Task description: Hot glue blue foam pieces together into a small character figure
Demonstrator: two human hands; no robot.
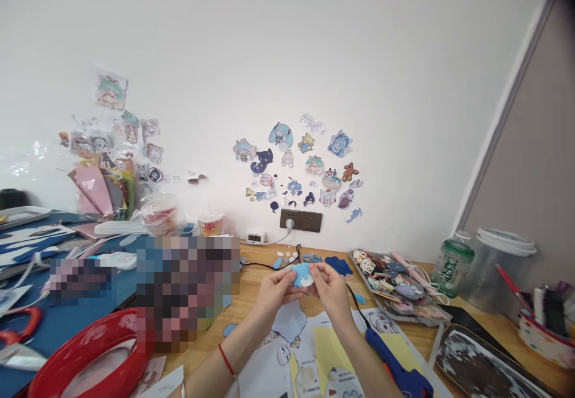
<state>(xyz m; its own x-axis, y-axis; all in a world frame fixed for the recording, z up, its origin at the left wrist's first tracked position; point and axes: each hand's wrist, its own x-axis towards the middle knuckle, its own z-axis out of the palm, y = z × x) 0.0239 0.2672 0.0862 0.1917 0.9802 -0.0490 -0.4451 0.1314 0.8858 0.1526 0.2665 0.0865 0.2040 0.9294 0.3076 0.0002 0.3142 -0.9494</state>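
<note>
While both hands met above the tabletop [251, 302], left grip [275, 293] and right grip [330, 287] pinched a blue felt piece [302, 276] beside the glue gun [395, 371].

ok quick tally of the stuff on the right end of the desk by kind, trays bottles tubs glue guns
trays: 2 – one of stickers, one dark
green bottles: 1
clear tubs: 1
blue glue guns: 1
total: 5
Both hands, left and right, hold a blue cutout.

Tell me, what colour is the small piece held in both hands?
Light blue with a white patch; the piece shows in the head view.
</note>
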